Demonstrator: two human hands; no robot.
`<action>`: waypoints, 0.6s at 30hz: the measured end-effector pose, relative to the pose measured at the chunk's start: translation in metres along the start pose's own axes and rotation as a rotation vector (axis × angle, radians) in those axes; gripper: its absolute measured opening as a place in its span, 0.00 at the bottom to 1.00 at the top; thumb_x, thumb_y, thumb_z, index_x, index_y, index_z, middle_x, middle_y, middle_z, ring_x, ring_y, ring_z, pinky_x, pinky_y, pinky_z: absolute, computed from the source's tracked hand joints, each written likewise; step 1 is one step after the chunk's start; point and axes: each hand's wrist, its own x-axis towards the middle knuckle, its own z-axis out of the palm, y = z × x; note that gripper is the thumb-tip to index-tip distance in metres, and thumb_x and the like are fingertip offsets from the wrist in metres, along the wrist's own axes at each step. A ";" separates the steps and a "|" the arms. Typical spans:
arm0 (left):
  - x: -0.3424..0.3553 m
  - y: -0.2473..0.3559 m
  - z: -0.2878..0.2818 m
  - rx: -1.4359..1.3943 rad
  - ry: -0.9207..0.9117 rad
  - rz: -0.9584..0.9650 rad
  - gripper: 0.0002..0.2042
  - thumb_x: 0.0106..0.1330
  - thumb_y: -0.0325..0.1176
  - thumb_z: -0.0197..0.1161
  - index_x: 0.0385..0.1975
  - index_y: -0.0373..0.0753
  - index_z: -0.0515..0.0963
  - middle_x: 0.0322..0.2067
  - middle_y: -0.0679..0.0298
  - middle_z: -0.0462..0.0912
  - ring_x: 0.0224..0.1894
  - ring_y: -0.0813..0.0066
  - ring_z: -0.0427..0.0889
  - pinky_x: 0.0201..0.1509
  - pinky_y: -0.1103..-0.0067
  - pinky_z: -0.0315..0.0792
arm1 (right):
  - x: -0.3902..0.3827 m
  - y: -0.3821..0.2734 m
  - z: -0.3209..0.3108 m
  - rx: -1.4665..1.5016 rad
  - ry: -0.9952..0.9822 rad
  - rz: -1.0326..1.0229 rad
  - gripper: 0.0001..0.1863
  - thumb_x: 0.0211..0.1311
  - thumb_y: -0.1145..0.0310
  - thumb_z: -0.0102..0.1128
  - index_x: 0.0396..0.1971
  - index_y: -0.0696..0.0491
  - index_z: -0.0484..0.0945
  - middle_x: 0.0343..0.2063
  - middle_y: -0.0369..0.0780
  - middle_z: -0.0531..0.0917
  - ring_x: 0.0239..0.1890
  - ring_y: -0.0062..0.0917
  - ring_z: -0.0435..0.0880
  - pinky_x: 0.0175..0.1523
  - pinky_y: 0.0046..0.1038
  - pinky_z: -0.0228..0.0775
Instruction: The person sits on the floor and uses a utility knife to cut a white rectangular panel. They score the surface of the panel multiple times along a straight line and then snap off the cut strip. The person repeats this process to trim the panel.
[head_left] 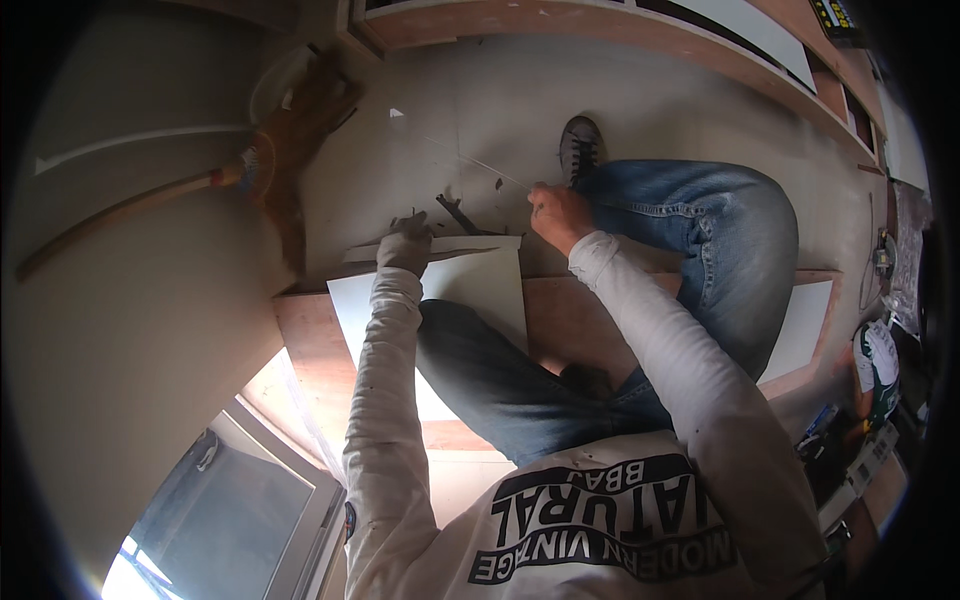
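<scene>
My left hand (404, 246), in a grey glove, is closed at the far edge of a white sheet (480, 285); what its fingers hold, if anything, is hidden. A narrow white strip (475, 243) lies along that edge, beside the hand. Just beyond is a dark, thin, stick-like piece (455, 213) on the floor. Bare and curled, my right hand (561, 214) is closed at the near end of a thin pale strand (478, 164), which runs forward and left over the floor. The sheet lies over a reddish-brown wooden board (575, 318) under my legs.
At the far left, a broom (305, 125) with a wooden handle rests by the wall. A long wooden frame (560, 22) with white panels spans the far side. A small white scrap (396, 112) lies on the floor (500, 95). Assorted tools (850, 460) are heaped at the right.
</scene>
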 end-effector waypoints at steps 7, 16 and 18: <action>0.047 0.067 0.023 -0.229 -0.744 0.164 0.32 0.53 0.42 0.70 0.61 0.48 0.70 0.57 0.60 0.75 0.62 0.56 0.69 0.63 0.66 0.65 | -0.020 -0.067 -0.090 0.265 0.032 -0.086 0.10 0.66 0.68 0.52 0.27 0.57 0.76 0.23 0.46 0.82 0.27 0.43 0.83 0.32 0.36 0.73; 0.069 0.140 0.012 0.280 -0.839 0.385 0.14 0.57 0.34 0.61 0.44 0.43 0.81 0.42 0.56 0.84 0.45 0.56 0.82 0.48 0.63 0.75 | -0.038 -0.054 -0.136 0.316 0.103 -0.036 0.08 0.64 0.71 0.53 0.28 0.60 0.74 0.20 0.46 0.81 0.25 0.41 0.83 0.30 0.35 0.72; 0.059 0.150 -0.008 0.202 -0.801 0.337 0.14 0.59 0.34 0.58 0.44 0.43 0.81 0.43 0.56 0.83 0.45 0.55 0.82 0.48 0.64 0.75 | -0.040 -0.054 -0.129 0.295 0.095 -0.042 0.06 0.63 0.73 0.54 0.28 0.60 0.74 0.20 0.46 0.81 0.25 0.41 0.83 0.30 0.35 0.72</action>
